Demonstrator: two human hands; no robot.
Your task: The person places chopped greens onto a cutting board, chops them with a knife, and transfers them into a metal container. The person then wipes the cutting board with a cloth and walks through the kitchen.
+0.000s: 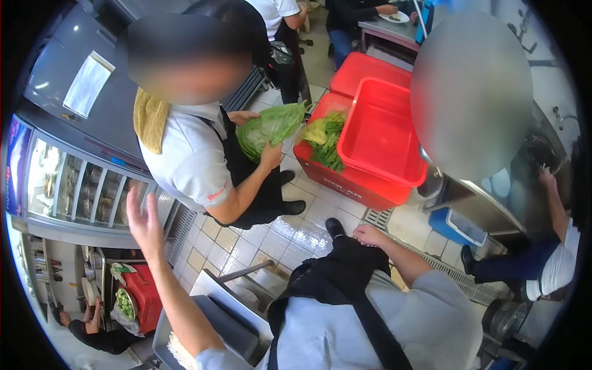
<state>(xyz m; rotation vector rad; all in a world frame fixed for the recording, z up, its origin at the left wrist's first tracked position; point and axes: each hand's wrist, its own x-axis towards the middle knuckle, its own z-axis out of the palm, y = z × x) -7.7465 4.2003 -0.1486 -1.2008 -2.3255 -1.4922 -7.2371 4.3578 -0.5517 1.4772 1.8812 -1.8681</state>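
Observation:
My left hand (145, 225) is raised at the left with its fingers spread, holding nothing. My right hand (370, 235) hangs low by my black apron (333, 271), fingers curled in and nothing visible in them. In front of me a co-worker (191, 154) holds a head of green leafy vegetable (269, 131), perhaps cabbage, in both hands. Beside it is a red cooler box (345, 188) with leafy greens (330, 142) inside. An upright-sided red tub (382, 135) rests tilted across the cooler box.
Wet floor tiles (308, 231) lie ahead, with drain grates alongside. A metal stand with a grey tray (225, 327) is close on my left. A glass-door fridge (80, 191) lines the left. Another person (561, 246) works at the right counter; a blue bin (453, 228) sits below.

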